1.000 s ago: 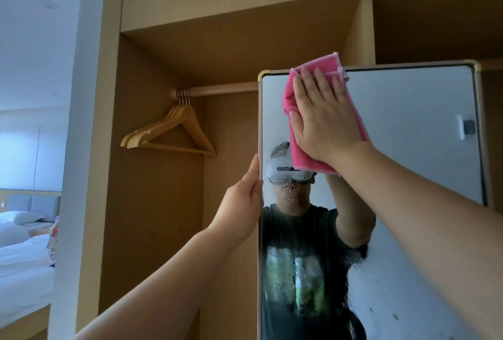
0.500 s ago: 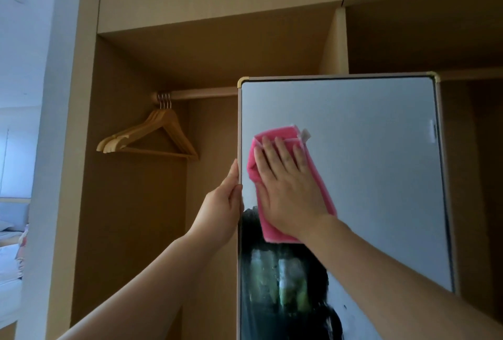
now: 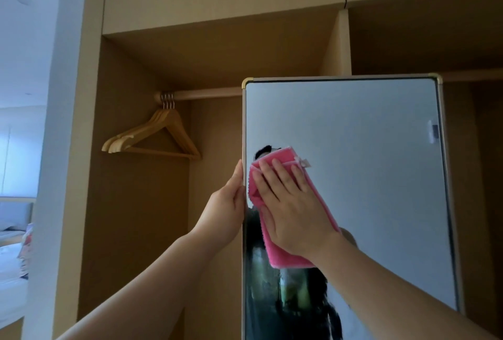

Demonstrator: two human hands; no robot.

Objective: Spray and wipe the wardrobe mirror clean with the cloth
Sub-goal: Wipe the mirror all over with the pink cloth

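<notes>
Right hand (image 3: 294,211) and pink cloth (image 3: 288,259) are now sitting lower on the mirror (image 3: 367,162) than a second ago: down from the top left corner to the left strip, about mid-height in view. Left hand (image 3: 227,206) is keeping its place on the left frame edge.

Hands: the right one is lying flat, fingers straight and spread, pressing the folded cloth against the glass and gripping nothing. The left one is holding the mirror's edge, thumb running up the front of the frame. Its fingers are going behind the frame, out of sight.

Step in hand, as I am judging it: wiping, working downward along the left side. No spray bottle is showing in view.

Glass above and to the right of the cloth is looking even. The reflection below the cloth is looking smeared and streaky, so that area is probably waiting its turn.

Next move is calling for steady flat pressure, overlapping passes down and then across, with the left hand bracing so the panel is not swinging.

Wooden hangers (image 3: 155,138) are hanging on the rail (image 3: 201,93) to the left, well apart.
</notes>
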